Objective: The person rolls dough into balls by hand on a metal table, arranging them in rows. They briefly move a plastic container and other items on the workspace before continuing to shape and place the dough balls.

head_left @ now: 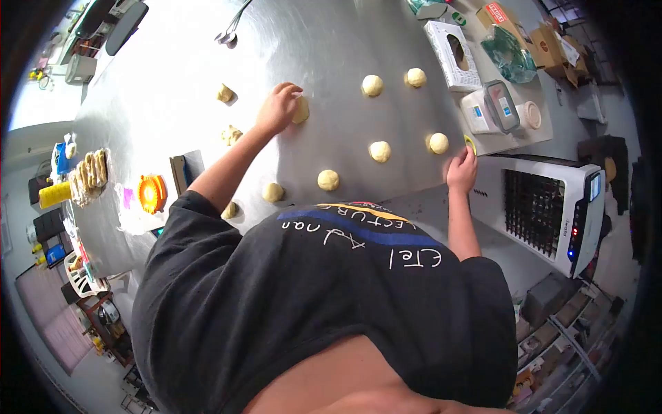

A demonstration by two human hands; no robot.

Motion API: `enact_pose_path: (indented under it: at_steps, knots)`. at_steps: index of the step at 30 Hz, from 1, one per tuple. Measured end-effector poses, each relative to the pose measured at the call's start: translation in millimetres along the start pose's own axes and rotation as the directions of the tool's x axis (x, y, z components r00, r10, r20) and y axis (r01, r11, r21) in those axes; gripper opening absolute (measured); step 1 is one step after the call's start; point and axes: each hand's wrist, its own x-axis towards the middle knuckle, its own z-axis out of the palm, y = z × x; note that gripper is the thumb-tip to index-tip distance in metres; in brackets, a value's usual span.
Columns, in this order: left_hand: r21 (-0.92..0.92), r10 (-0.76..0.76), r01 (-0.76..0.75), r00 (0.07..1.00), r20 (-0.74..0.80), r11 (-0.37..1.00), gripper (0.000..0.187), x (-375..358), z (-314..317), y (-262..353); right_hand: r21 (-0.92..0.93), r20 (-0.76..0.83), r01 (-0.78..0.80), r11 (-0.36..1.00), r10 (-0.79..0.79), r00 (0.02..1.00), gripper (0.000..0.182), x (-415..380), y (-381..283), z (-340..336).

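Note:
My left hand (pixel 277 109) is cupped against a ball of dough (pixel 301 110) on the steel table, its fingers curled over the top and side. At the table's right edge, my right hand (pixel 462 170) is closed on a small yellow-green curved object (pixel 470 144), mostly hidden by the fingers. Just left of it sits a round dough ball (pixel 437 143), with another dough ball (pixel 380 152) beside that. Farther back lie two more, a dough ball (pixel 372 85) and a dough ball (pixel 415 77). Near my body rest a dough ball (pixel 328 181) and a dough ball (pixel 273 192).
Rough dough pieces (pixel 231 135) lie left of my forearm. Measuring spoons (pixel 227 38) are at the back. An orange round mould (pixel 151 194) stands far left. Plastic containers (pixel 491 109) and a white box (pixel 452 56) line the right side, above an air cooler (pixel 538 207).

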Motion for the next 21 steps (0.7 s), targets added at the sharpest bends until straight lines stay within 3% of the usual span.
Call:
enact_pose_path:
  at_steps: [1,2,4,5,9,12,14,16,19,21]
  knots:
    - [0.180,0.195,-0.172,0.974,-0.119,0.968,0.031,-1,12,-5,-0.001,-0.002,-0.001,1.000,0.001,1.000,0.042,0,0,0]
    - [0.246,0.278,-0.235,0.947,-0.158,0.940,0.033,-7,20,4,-0.015,0.002,0.003,1.000,-0.003,1.000,0.042,1,0,0]
    - [0.372,0.339,-0.270,0.931,-0.136,0.888,0.037,-9,43,0,-0.033,0.008,0.012,0.999,-0.012,1.000,0.042,1,2,1]
    - [0.412,0.349,-0.245,0.916,-0.199,0.878,0.031,-8,50,5,-0.035,-0.020,0.038,0.999,-0.039,0.999,0.042,1,3,2]
    - [0.293,0.257,-0.186,0.940,-0.224,0.938,0.028,18,54,3,-0.005,-0.025,0.043,0.999,-0.043,0.999,0.042,0,2,1]
    - [0.308,0.280,-0.198,0.928,-0.248,0.931,0.027,38,48,6,-0.005,-0.007,0.002,1.000,-0.002,1.000,0.042,0,-1,0]
    - [0.431,0.271,-0.197,0.955,-0.117,0.880,0.028,55,45,7,-0.032,0.004,-0.008,0.999,0.008,1.000,0.042,0,-7,-4]
    - [0.433,0.292,-0.210,0.947,-0.134,0.877,0.028,76,48,3,-0.062,0.011,-0.010,0.998,0.011,1.000,0.042,0,-9,-7]
    - [0.469,0.011,0.017,0.998,-0.057,0.883,0.032,96,37,21,-0.005,0.008,-0.026,1.000,0.026,1.000,0.042,0,-8,-6]
    - [0.481,0.012,0.012,0.999,-0.047,0.876,0.033,97,37,21,-0.045,0.038,-0.043,0.998,0.045,0.998,0.042,0,-10,-8]
